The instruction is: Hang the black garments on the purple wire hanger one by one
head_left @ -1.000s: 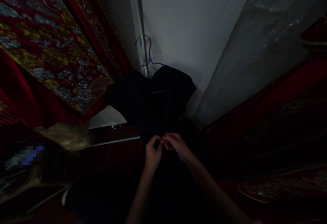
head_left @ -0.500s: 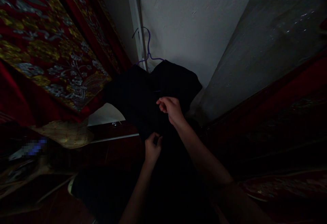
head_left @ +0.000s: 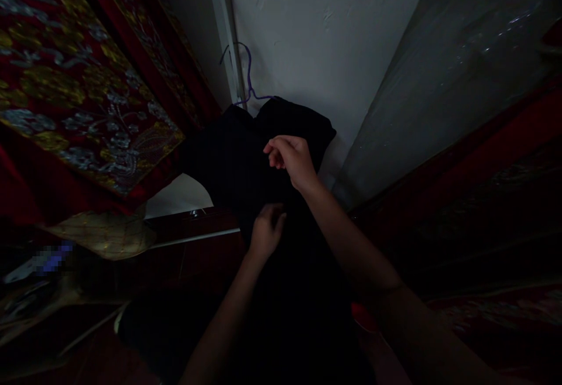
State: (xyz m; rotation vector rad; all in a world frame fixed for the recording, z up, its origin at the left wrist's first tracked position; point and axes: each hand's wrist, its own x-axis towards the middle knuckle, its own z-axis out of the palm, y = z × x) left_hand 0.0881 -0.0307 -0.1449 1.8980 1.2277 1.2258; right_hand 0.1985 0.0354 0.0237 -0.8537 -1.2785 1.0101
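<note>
A black garment (head_left: 232, 157) hangs from a purple hanger (head_left: 249, 72), its details lost in the dark. My right hand (head_left: 292, 160) is in front of the garment's upper part, thumb and fingers curled together. Whatever those fingers hold, if anything, cannot be made out. Lower and to the left, my left hand (head_left: 266, 233) is at the garment's front, with a gap between its thumb and bent, slightly blurred fingers. No item shows in that gap, and whether the hand touches the cloth is unclear.
Red cloth with gold and silver embroidery (head_left: 88, 81) hangs at the left. A pale wall (head_left: 316, 34) and a narrow white upright (head_left: 226, 28) stand behind the hanger. Clear plastic sheeting (head_left: 439, 69) covers the right side. Below left is a checked beige cloth (head_left: 108, 236).
My right hand has moved up along the garment, its fingers still curled. My left hand has also risen a little, and its thumb and fingers have come apart. The view has shifted slightly.
</note>
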